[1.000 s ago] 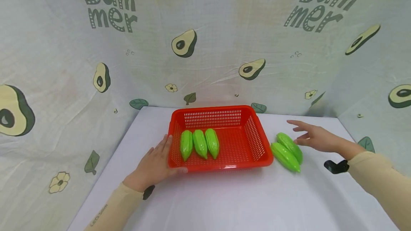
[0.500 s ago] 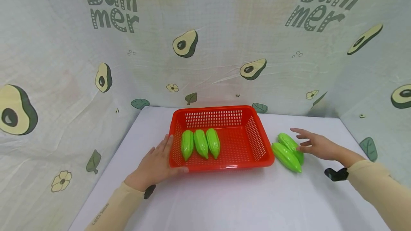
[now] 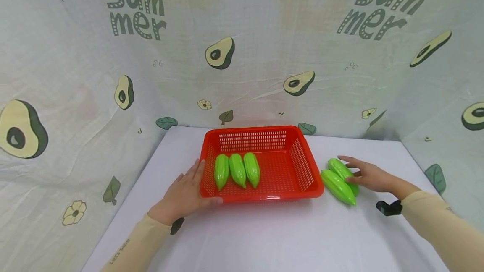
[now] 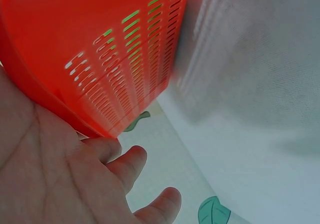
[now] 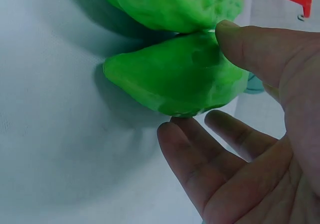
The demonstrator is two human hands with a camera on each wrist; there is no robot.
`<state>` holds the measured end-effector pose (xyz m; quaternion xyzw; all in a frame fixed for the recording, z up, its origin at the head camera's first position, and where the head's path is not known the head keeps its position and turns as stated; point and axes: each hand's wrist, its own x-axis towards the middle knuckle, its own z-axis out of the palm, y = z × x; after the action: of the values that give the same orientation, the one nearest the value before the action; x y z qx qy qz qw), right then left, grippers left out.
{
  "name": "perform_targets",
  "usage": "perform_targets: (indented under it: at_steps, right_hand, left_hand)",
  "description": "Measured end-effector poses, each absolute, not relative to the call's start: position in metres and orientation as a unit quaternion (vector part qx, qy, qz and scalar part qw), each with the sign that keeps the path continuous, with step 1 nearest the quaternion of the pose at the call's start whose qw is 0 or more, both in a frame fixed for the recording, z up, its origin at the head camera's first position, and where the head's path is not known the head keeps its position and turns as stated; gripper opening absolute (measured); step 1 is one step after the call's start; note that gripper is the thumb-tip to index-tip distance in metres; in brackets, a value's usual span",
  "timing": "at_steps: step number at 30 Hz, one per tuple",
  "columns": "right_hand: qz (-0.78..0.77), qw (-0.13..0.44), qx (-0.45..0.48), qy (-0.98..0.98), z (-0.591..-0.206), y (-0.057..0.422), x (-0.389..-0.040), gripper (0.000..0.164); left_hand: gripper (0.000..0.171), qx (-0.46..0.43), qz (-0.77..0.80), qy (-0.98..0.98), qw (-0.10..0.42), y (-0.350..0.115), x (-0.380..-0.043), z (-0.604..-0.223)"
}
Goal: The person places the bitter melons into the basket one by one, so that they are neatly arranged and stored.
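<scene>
Nearest on my head feed: beige left sleeve [image 3: 140, 244] with small printed lettering, beige right sleeve [image 3: 438, 226], a black wrist unit [image 3: 389, 208] at each cuff. White tabletop [image 3: 264, 238] below.

Left hand [image 3: 184, 196]: fingers straight along the left wall of the red slotted plastic basket [image 3: 261, 198], thumb stretched out at its near rim. Touching the basket, not wrapped round it. Left wrist feed gives me the palm beside the rim, with some green showing through the wall slots.

Two green ridged gourds on the table, right of the basket, side by side and touching. The inner gourd [image 3: 338, 187] lies just beside the basket's right wall, pointed end toward me. Right hand [image 3: 372, 176] is at the outer gourd [image 5: 170, 76]: thumb [image 5: 255, 48] on the inner side near the seam, fingers [image 5: 180, 149] spread and slightly bent along the other side. Hand straddles it, not clamped; I can't tell how firm any contact is.

Three more gourds [image 3: 237, 171] in the basket's left half, in a row.

Behind: pale cloth backdrop [image 3: 257, 20], printed with avocado halves [image 3: 220, 53] and "Summer" lettering [image 3: 134, 7].
</scene>
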<state>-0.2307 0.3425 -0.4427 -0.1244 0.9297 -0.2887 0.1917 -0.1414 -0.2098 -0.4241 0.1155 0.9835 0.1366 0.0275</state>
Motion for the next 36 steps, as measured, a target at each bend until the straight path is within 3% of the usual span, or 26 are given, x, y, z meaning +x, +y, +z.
perform_targets:
  at_steps: [27,36]
  right_hand:
    - [-0.259,0.203,-0.139,0.934,-0.439,0.3382,-0.2269,0.071]
    - [-0.262,0.175,-0.131,0.94,-0.4348,0.3464,-0.2233,0.074]
  left_hand:
    - [0.124,0.114,0.14,0.983,0.025,-0.2098,-0.1416,-0.4259]
    - [0.122,0.116,0.139,0.983,0.021,-0.2097,-0.1406,-0.4242]
